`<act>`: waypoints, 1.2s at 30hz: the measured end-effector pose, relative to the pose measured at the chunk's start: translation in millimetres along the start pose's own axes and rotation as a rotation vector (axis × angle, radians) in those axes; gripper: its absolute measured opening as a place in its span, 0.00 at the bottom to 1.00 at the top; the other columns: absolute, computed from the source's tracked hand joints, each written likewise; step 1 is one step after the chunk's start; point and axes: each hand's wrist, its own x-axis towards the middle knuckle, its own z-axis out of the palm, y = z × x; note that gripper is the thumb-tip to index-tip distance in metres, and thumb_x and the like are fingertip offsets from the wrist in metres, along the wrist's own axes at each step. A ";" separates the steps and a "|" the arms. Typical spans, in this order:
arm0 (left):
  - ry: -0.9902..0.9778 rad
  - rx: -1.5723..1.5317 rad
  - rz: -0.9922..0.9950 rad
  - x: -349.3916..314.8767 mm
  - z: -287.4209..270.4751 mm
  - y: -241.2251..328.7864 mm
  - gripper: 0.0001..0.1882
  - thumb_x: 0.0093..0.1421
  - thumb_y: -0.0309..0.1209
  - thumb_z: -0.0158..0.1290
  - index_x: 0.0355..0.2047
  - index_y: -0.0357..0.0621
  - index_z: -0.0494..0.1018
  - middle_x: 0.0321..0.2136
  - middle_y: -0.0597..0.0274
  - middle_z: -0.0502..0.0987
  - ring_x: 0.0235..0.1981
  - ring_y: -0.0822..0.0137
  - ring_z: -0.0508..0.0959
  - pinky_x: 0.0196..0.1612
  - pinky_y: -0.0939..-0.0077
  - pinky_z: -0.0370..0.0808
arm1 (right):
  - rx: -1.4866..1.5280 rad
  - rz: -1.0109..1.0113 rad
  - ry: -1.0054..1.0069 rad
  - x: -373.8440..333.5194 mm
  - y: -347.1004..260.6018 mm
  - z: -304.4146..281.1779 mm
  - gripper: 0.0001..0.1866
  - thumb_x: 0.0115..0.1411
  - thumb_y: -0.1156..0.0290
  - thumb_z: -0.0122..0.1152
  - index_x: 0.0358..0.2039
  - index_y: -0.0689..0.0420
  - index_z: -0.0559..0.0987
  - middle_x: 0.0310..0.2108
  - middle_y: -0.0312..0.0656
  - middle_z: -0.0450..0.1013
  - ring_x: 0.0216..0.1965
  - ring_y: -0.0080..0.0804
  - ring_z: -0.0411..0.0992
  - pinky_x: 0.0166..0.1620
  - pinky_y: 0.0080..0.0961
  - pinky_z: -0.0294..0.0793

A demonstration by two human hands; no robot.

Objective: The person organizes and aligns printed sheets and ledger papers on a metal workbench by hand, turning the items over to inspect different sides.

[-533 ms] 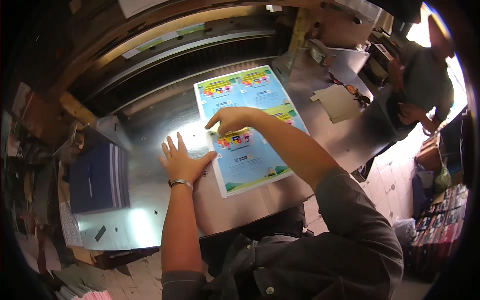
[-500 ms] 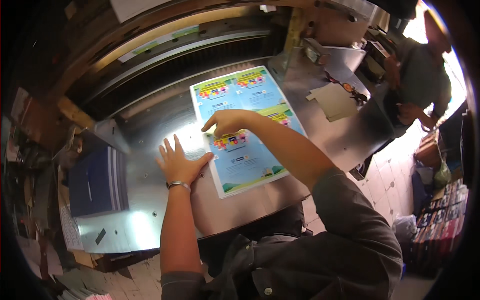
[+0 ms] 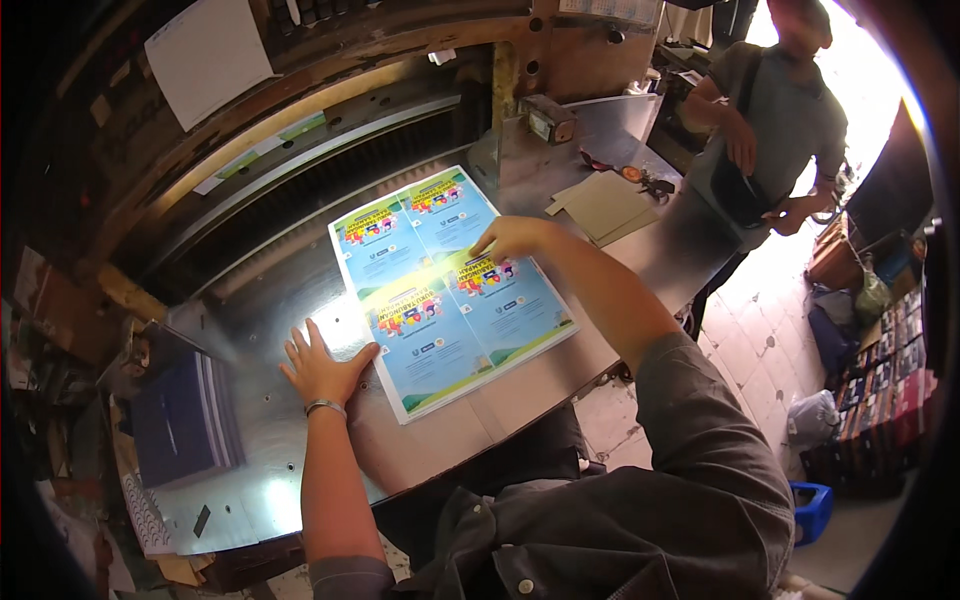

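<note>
A stack of printed sheets, blue with green and yellow bands and colourful cartoon figures, lies flat on a metal-topped table. At the stack's left edge my left hand is spread on the metal, its thumb against the paper edge. A bracelet circles that wrist. My right hand rests over the right part of the top sheet, with its index finger stretched down to the print and its other fingers partly hidden. Neither hand grips anything.
Dark blue boards or covers are stacked on the table's left. Greyish cards and a metal block lie at the right. Behind the sheets runs a dark slotted machine opening. A person stands at the far right.
My right hand has slid rightward across the top sheet, from its left side to its right part. My left hand stays by the left edge. The view has shifted, showing more of the other person.
</note>
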 end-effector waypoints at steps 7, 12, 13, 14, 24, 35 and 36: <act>0.060 -0.021 0.051 9.3 8.5 -14.0 0.68 0.38 0.69 0.68 0.73 0.47 0.56 0.72 0.40 0.55 0.74 0.45 0.51 0.73 0.39 0.42 | 0.031 0.037 0.175 -4.2 76.7 -7.6 0.29 0.45 0.74 0.66 0.52 0.53 0.85 0.44 0.46 0.84 0.42 0.32 0.80 0.48 0.29 0.79; 0.040 0.050 -0.003 0.3 1.9 -6.5 0.68 0.40 0.69 0.66 0.74 0.48 0.52 0.74 0.45 0.53 0.75 0.46 0.50 0.74 0.40 0.44 | -0.199 -0.068 0.214 11.5 0.3 19.6 0.29 0.50 0.68 0.67 0.56 0.47 0.83 0.50 0.49 0.81 0.48 0.45 0.80 0.52 0.37 0.79; 0.037 0.059 -0.006 -0.4 1.2 -6.6 0.68 0.40 0.70 0.66 0.75 0.49 0.52 0.74 0.44 0.53 0.75 0.46 0.50 0.74 0.40 0.43 | -0.159 -0.097 0.196 10.8 -20.7 28.5 0.30 0.50 0.68 0.67 0.57 0.46 0.82 0.50 0.49 0.80 0.48 0.45 0.80 0.52 0.37 0.79; 0.040 0.061 -0.001 -1.1 0.4 -4.1 0.68 0.40 0.70 0.66 0.75 0.49 0.52 0.74 0.44 0.53 0.75 0.46 0.50 0.74 0.40 0.43 | -0.132 -0.105 0.135 11.3 -40.3 37.1 0.30 0.50 0.68 0.67 0.58 0.45 0.81 0.50 0.48 0.81 0.48 0.44 0.80 0.52 0.37 0.79; 0.008 0.011 0.024 -1.5 -0.9 -1.3 0.69 0.40 0.70 0.66 0.75 0.48 0.51 0.74 0.42 0.52 0.76 0.46 0.48 0.74 0.38 0.41 | 0.042 -0.200 0.084 45.6 -7.3 62.9 0.33 0.51 0.71 0.65 0.60 0.38 0.80 0.41 0.50 0.82 0.27 0.37 0.81 0.31 0.32 0.82; 0.006 0.007 0.008 2.7 -2.8 -5.0 0.71 0.39 0.74 0.64 0.74 0.45 0.52 0.74 0.43 0.51 0.76 0.44 0.47 0.74 0.40 0.42 | -0.138 -0.050 0.389 77.0 -96.8 46.7 0.29 0.56 0.62 0.61 0.61 0.44 0.78 0.55 0.45 0.78 0.55 0.43 0.77 0.58 0.38 0.75; 0.005 0.009 0.004 1.7 0.1 -10.1 0.72 0.38 0.75 0.63 0.74 0.46 0.52 0.74 0.42 0.51 0.76 0.44 0.47 0.74 0.40 0.42 | -0.050 0.027 0.295 79.8 -116.7 49.2 0.28 0.57 0.63 0.59 0.61 0.44 0.78 0.54 0.45 0.79 0.55 0.44 0.76 0.58 0.40 0.75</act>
